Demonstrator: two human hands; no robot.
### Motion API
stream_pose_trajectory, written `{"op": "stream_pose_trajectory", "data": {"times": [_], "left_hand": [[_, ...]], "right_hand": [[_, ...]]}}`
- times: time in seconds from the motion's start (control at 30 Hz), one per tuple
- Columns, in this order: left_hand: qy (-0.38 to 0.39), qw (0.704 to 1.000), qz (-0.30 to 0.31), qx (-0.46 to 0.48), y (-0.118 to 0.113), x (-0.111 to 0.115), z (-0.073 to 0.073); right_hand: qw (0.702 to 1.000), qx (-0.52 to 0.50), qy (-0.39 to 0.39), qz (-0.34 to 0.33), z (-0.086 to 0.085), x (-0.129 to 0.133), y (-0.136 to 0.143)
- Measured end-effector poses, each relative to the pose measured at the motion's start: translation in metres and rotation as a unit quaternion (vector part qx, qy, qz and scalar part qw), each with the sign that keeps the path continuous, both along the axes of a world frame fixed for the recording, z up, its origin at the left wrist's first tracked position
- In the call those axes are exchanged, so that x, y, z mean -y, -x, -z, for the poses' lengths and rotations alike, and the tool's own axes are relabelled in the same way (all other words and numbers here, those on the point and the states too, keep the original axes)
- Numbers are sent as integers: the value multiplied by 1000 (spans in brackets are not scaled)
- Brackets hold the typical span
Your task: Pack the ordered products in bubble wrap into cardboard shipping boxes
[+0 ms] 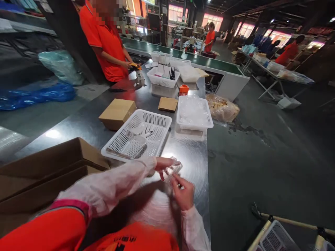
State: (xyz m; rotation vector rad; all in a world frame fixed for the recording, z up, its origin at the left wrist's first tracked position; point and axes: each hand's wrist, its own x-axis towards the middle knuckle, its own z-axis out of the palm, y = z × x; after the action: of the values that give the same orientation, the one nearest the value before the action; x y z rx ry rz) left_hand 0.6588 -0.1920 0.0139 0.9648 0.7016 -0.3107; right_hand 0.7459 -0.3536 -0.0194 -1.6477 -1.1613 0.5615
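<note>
Over the metal table [193, 150], both hands are closed on a small clear plastic bag [173, 170] that looks crinkled and shiny. My left hand [164, 164] grips it from the left side. From below, my right hand [184, 192] pinches its lower edge between thumb and fingers. What the bag contains, if anything, I cannot make out. Just beyond my left hand stands a white perforated basket [162, 137] with a clear plastic package [133, 144] and a small pen-like item [149, 134] lying in it.
Left of me is an open cardboard box [86, 153]. A closed carton [117, 113], flat cardboard pieces [168, 104], a basket of clear bags [195, 126] and an orange-lidded container [184, 90] stand farther along. A co-worker in orange [108, 48] works at the far left edge.
</note>
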Motion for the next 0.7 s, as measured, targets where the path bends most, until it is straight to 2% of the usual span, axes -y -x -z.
{"op": "stream_pose_trajectory", "data": {"times": [0.07, 0.1, 0.13, 0.17, 0.2, 0.23, 0.27, 0.3, 0.37, 0.43, 0.5, 0.57, 0.63, 0.7], "left_hand": [[29, 992, 121, -5, 9, -12, -35], [33, 990, 136, 0, 11, -16, -54], [27, 993, 118, 7, 14, -18, -74], [11, 997, 75, 9, 16, -19, -93], [-12, 1000, 23, 4, 18, -20, -112], [-42, 999, -23, -7, 22, -20, -131], [-77, 995, -54, -19, 27, -20, -149], [-119, 990, -74, -25, 35, -20, -166], [-215, 970, -115, 10, 55, -16, -195], [-292, 938, -159, 101, 77, -7, -213], [-317, 917, -161, 178, 96, 5, -218], [-309, 921, -111, 209, 107, 14, -206], [-279, 932, -67, 219, 111, 18, -182], [-212, 946, -65, 235, 110, 18, -152]], "right_hand": [[999, 17, -20, 39, -30, -4, -25], [1000, 2, -13, 2, -43, -8, -36], [996, -34, 13, -78, -53, -14, -43], [980, -80, 55, -173, -60, -19, -46], [950, -130, 106, -262, -65, -24, -46], [919, -176, 152, -319, -68, -26, -43], [898, -212, 185, -338, -69, -27, -38], [893, -235, 203, -326, -71, -27, -33], [909, -251, 200, -265, -74, -23, -23], [918, -246, 192, -244, -81, -20, -16], [913, -240, 196, -265, -92, -18, -13], [911, -247, 181, -276, -102, -18, -11], [923, -259, 132, -251, -108, -17, -7], [949, -242, 70, -192, -109, -18, 0]]}}
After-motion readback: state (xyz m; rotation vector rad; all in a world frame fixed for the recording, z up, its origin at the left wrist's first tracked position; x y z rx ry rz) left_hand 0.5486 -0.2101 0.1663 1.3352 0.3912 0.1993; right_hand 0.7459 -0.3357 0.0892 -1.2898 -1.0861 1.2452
